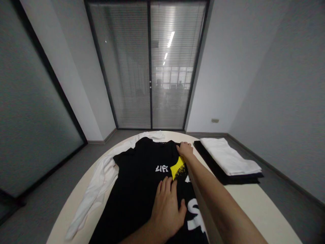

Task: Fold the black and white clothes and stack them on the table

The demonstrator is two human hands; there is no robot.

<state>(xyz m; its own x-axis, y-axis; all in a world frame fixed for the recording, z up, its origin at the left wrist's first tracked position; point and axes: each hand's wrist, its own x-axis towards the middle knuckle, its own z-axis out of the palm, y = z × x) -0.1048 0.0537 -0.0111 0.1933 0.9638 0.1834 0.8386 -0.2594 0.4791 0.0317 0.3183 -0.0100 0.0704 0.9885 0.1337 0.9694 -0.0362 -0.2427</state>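
Observation:
A black T-shirt [142, 173] with white lettering and a yellow patch is spread over the round table, its neck toward the far edge. Along its right side the cloth is turned over inward, with large white print on the turned part. My left hand [168, 206] lies open and flat on the shirt's middle, fingers just below the small white lettering. At the shirt's far right shoulder, my right hand [185, 149] has its fingers curled on the cloth; the fingertips are partly hidden.
A white garment [101, 176] lies loosely along the left and far rim of the pale table [264, 203]. On the right sits a stack of folded clothes, a white one [230, 157] over black ones [233, 179]. Beyond are glass doors [149, 84] with blinds.

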